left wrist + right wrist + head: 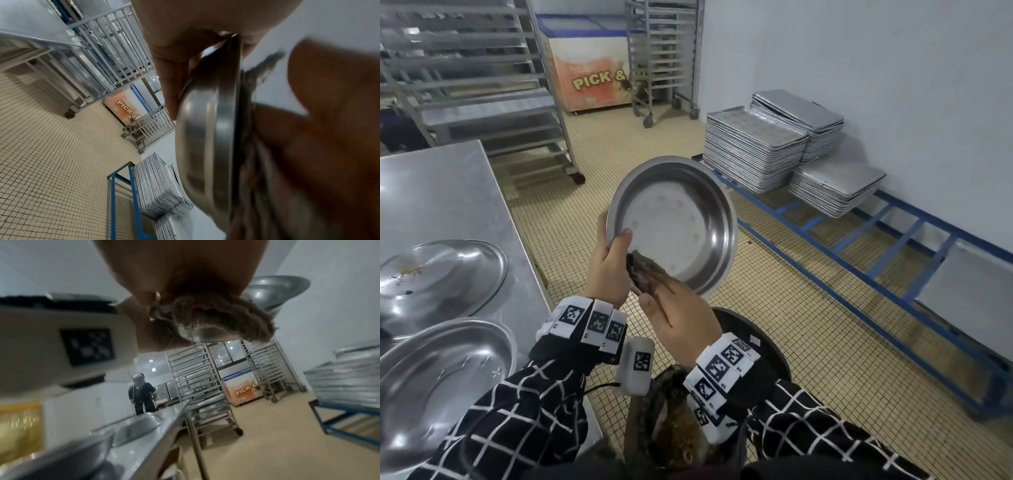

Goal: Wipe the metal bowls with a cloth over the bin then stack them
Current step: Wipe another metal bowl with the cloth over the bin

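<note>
My left hand grips a round metal bowl by its left rim, thumb inside, and holds it tilted towards me above the black bin. My right hand holds a grey-brown cloth against the bowl's lower inner rim, thumb under the edge. In the left wrist view the bowl shows edge-on with the cloth beside it. The right wrist view shows the bunched cloth under my fingers. Brownish waste lies in the bin.
A steel table to my left carries an upturned bowl and an upright one. Stacked baking trays sit on a blue floor rack at the right. Wheeled tray racks stand behind. Another person works far off.
</note>
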`<action>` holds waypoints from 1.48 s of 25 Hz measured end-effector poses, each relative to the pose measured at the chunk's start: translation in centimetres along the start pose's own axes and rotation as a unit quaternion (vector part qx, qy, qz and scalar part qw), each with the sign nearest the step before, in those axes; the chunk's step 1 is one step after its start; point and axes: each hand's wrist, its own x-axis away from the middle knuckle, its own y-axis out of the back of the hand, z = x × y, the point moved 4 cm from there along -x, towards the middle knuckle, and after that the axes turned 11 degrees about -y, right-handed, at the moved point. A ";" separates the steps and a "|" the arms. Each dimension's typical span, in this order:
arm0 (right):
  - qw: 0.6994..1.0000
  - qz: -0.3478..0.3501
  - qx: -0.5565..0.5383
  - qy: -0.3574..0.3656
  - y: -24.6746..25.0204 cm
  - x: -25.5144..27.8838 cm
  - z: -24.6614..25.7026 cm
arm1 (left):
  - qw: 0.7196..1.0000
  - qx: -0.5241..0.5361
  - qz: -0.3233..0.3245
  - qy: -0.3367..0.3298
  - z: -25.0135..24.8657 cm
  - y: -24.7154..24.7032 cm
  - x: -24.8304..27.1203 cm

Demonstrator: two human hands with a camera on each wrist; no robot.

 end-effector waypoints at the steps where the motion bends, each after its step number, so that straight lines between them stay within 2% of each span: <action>1: 0.999 -0.006 0.034 -0.002 -0.2 0.2 -0.8 | 1.000 -0.004 0.005 -0.007 -0.2 0.0 0.0; 5: 0.982 0.000 0.187 -0.040 0.8 0.8 -5.3 | 0.999 -0.034 0.035 -0.021 0.0 0.7 0.0; 8: 0.957 -0.009 0.260 -0.130 2.2 -0.3 -8.7 | 0.997 -0.044 0.065 -0.011 0.1 0.3 0.1; 10: 0.960 -0.049 0.216 -0.174 3.7 -1.4 -10.0 | 0.995 -0.055 0.086 -0.001 0.0 -0.3 0.2; 13: 0.967 -0.102 0.115 -0.203 6.2 -2.9 -10.3 | 0.996 -0.044 0.078 0.026 -0.1 -0.4 0.4; 16: 0.964 -0.110 -0.031 -0.240 8.1 -4.3 -10.4 | 0.992 -0.062 0.093 0.060 0.2 -0.3 0.7; 18: 0.956 -0.110 -0.083 -0.261 8.8 -4.3 -10.6 | 0.989 -0.067 0.096 0.095 0.7 0.2 0.7; 21: 0.935 -0.088 -0.115 -0.323 8.4 -3.5 -11.3 | 0.985 -0.047 0.103 0.126 1.5 1.1 0.1; 24: 0.910 -0.120 -0.165 -0.361 7.4 -2.8 -11.4 | 0.988 -0.016 0.068 0.139 2.0 1.5 -0.1; 27: 0.869 -0.190 -0.223 -0.398 7.1 -2.7 -10.7 | 0.994 0.012 0.050 0.094 1.8 1.1 0.2; 30: 0.841 -0.216 -0.297 -0.398 6.9 -2.9 -9.6 | 0.993 -0.014 0.103 0.047 1.5 -0.5 1.2; 32: 0.847 -0.200 -0.321 -0.374 6.8 -3.1 -8.8 | 0.992 -0.061 0.102 0.034 1.3 -1.3 1.3; 36: 0.890 -0.127 -0.255 -0.355 6.7 -2.9 -8.0 | 0.998 -0.023 -0.005 0.056 1.3 -0.2 0.5; 37: 0.894 -0.122 -0.237 -0.361 6.6 -2.6 -8.0 | 0.998 -0.029 -0.014 0.056 1.1 0.0 0.4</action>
